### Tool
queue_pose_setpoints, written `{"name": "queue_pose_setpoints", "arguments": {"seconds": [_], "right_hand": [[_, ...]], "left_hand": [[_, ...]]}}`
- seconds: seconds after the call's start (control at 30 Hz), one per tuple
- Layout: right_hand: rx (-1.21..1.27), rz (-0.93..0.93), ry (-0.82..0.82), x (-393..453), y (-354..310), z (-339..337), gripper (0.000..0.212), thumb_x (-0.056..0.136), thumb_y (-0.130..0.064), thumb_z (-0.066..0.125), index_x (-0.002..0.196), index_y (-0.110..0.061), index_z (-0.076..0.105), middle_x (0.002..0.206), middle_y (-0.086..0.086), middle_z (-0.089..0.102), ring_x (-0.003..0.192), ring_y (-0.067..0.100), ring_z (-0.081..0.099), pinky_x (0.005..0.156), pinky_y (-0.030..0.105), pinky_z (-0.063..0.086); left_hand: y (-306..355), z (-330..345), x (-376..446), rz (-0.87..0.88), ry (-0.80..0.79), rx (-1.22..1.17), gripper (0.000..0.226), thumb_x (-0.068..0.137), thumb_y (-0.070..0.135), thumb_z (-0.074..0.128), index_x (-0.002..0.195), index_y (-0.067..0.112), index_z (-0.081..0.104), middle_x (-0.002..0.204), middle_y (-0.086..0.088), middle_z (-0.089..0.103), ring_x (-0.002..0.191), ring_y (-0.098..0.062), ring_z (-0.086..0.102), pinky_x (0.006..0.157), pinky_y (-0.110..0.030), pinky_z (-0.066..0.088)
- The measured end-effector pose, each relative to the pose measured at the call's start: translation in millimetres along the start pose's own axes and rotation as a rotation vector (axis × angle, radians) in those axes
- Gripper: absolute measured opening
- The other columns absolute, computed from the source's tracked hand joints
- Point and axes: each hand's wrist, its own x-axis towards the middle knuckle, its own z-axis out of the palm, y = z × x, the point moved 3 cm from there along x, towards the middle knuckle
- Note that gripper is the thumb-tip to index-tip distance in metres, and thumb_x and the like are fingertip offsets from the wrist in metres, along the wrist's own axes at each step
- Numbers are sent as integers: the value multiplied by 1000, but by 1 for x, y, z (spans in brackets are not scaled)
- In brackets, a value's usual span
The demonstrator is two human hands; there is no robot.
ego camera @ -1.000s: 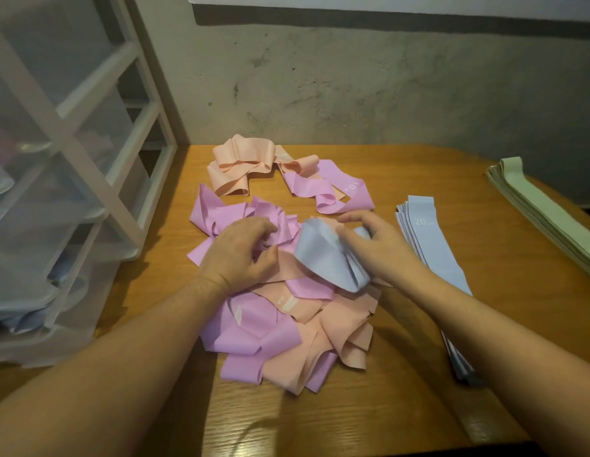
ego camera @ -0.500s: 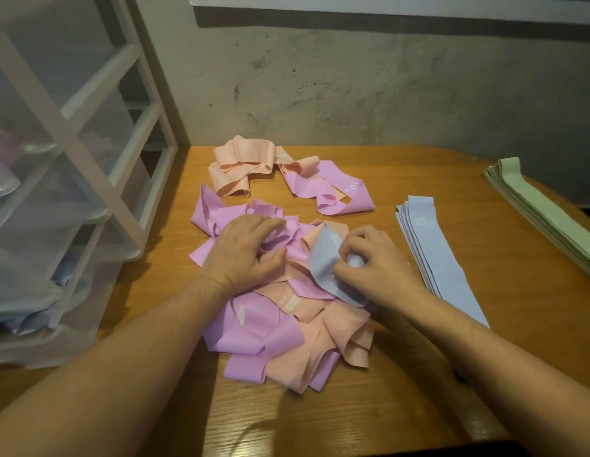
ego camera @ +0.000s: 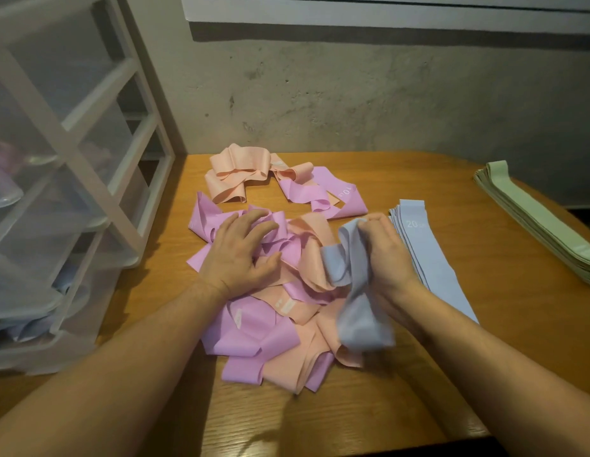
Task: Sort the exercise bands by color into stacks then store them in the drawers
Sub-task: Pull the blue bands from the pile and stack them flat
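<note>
1 limp blue band [ego camera: 356, 285], right hand [ego camera: 387, 255] gripping

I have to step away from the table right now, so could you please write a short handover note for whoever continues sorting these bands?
Right hand grips a crumpled light blue elastic band, lifted above the mixed pile of pink and peach bands.
Left hand presses flat on that pile, fingers spread.
Done: a flat stack of light blue bands lies right of the pile; a flat stack of pale green bands sits at the wooden table's far right edge.
Left: lay the held band on the blue stack, split pink from peach, then fill the white-framed translucent plastic drawer unit on the left.
</note>
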Motion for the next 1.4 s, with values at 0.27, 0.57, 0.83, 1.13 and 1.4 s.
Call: {"name": "queue_pose_setpoints", "arguments": {"seconds": [0.27,0.57,0.83,1.13,1.4], "right_hand": [[-140,-58,-9,-4,-17,-21,13,103,-21,55,90,-25,58,86,-5,60,75,5,57,71,22,47],[33,24,17,-7,-25,-30,11,104,-27,52,96,-26,59,94,5,63,86,22,59,79,43,50],[192,98,46,-10,-25,-44,12,105,-23,50,95,-20,55,92,11,62,84,24,59,76,41,50],[492,170,-41,-14,-26,-62,17,102,-15,46,91,-16,59,106,18,61,101,29,58,100,47,45],[-2,275,-130,-16,-14,-71,16,94,-19,48,99,-8,59,88,14,53,84,29,50,71,38,43]], "left_hand": [[16,-5,8,144,-55,-19,43,93,40,44,129,21,59,147,-3,47,137,-20,40,121,-53,19],[113,-16,17,-91,-97,-748,32,92,46,48,109,23,64,112,12,66,113,-5,59,98,-22,43],[156,-3,12,-382,-232,-1150,27,96,12,64,122,14,57,108,-13,71,86,-15,66,66,-25,53],[147,-7,13,-651,-131,-1424,19,97,7,61,115,10,64,95,-4,72,76,-13,70,61,-24,58],[138,-14,12,-761,-89,-1468,18,98,14,62,114,21,63,87,1,73,73,-19,70,61,-30,57]]}}
